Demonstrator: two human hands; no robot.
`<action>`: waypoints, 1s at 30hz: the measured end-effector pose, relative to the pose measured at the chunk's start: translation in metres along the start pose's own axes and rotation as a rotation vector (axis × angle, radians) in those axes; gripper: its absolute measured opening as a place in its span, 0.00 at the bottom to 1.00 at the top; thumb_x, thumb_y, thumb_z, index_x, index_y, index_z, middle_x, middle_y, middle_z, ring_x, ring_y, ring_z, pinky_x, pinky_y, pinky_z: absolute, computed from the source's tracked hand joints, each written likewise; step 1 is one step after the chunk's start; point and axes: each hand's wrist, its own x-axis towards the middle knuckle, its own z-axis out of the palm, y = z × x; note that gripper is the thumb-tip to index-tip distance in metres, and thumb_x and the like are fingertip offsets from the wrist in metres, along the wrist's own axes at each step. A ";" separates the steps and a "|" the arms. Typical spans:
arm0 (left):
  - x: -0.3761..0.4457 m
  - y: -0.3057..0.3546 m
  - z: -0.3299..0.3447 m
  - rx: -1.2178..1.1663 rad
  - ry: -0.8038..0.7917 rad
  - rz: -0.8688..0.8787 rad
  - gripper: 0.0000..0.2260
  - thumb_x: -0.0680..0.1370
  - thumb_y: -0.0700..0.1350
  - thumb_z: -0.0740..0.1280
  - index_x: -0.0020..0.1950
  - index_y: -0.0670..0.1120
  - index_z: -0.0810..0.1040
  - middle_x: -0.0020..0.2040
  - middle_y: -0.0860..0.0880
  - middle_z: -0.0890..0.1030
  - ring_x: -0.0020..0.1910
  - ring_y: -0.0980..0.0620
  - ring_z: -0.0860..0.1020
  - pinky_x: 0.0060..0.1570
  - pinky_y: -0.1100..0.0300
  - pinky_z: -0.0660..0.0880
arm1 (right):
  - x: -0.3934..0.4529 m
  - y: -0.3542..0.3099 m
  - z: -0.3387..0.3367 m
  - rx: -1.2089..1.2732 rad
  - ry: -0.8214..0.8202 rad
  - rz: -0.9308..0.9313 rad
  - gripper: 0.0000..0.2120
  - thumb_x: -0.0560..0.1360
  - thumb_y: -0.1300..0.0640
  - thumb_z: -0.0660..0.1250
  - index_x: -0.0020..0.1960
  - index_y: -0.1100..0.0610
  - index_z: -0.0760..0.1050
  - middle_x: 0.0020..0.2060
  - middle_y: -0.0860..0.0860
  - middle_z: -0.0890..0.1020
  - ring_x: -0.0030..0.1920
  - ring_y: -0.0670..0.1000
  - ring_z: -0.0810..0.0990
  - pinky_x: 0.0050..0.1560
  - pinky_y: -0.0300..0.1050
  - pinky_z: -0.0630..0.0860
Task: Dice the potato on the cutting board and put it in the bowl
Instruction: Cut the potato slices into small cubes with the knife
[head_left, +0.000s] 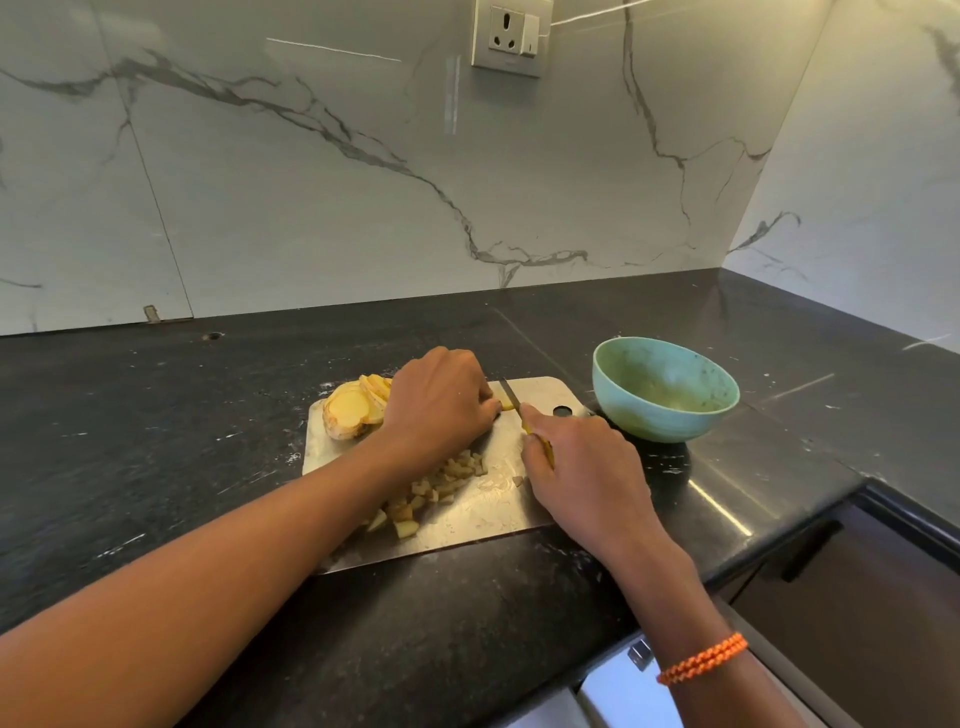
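Note:
A steel cutting board (519, 514) lies on the black counter. Sliced potato rounds (353, 408) are stacked at its far left corner. Several potato dice (436, 491) lie in a heap near the board's middle, partly under my left forearm. My left hand (441, 405) curls its fingers over a small potato piece (505, 403) near the board's far edge. My right hand (582, 467) grips a yellow-handled knife (511, 397) whose blade rests at that piece. A light green bowl (670, 364) stands just right of the board; its inside looks bare of potato.
The marble wall runs behind the counter and turns a corner at the far right. A wall socket (511, 39) sits high on it. The counter's front edge drops off at lower right to a dark drawer front (857, 597).

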 end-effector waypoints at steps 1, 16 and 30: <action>0.000 0.000 0.000 -0.002 -0.002 -0.008 0.12 0.78 0.59 0.73 0.53 0.53 0.89 0.46 0.57 0.83 0.45 0.55 0.79 0.38 0.58 0.79 | 0.000 0.000 0.001 -0.006 0.005 0.000 0.21 0.84 0.49 0.57 0.76 0.45 0.71 0.42 0.47 0.83 0.41 0.49 0.78 0.38 0.49 0.76; 0.002 0.004 0.000 -0.005 0.007 -0.039 0.12 0.78 0.58 0.73 0.49 0.51 0.89 0.41 0.56 0.83 0.40 0.55 0.79 0.30 0.64 0.67 | 0.001 0.002 -0.001 0.010 -0.074 -0.023 0.21 0.82 0.50 0.58 0.75 0.46 0.72 0.44 0.49 0.83 0.42 0.50 0.79 0.42 0.52 0.79; -0.003 0.004 -0.003 0.045 0.053 0.013 0.12 0.80 0.58 0.72 0.54 0.51 0.88 0.47 0.53 0.83 0.45 0.54 0.76 0.42 0.59 0.70 | -0.043 0.007 -0.011 0.097 0.039 -0.024 0.21 0.82 0.52 0.62 0.74 0.46 0.73 0.32 0.42 0.78 0.35 0.46 0.75 0.34 0.46 0.71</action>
